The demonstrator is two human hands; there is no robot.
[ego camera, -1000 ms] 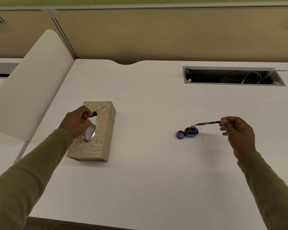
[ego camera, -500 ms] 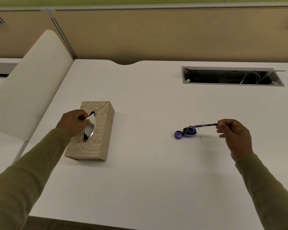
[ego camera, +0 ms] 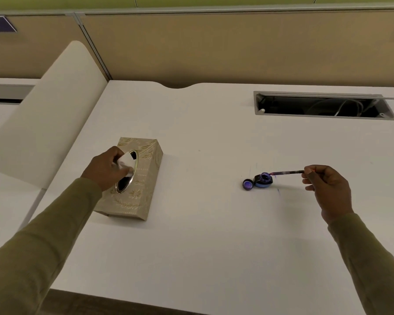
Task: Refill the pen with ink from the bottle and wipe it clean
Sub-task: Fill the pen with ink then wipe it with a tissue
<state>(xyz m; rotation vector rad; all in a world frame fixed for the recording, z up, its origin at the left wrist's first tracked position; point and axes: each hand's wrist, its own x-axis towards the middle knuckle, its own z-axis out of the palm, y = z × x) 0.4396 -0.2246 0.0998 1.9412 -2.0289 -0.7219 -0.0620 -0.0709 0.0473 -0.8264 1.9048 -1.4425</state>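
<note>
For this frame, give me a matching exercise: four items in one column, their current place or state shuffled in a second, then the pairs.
1. tissue
2. pen
3. bottle cap
4. ink bottle

A. standing open on the desk
B. pinched by the left hand at the tissue box opening
C. lying on the desk beside the bottle
D. held by the right hand

Pairs: 1-B, 2-D, 3-C, 4-A

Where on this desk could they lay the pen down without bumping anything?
Bare desk lies between the tissue box and ink bottle, and along the near edge. Crowded only around the bottle, its cap and the pen.
</note>
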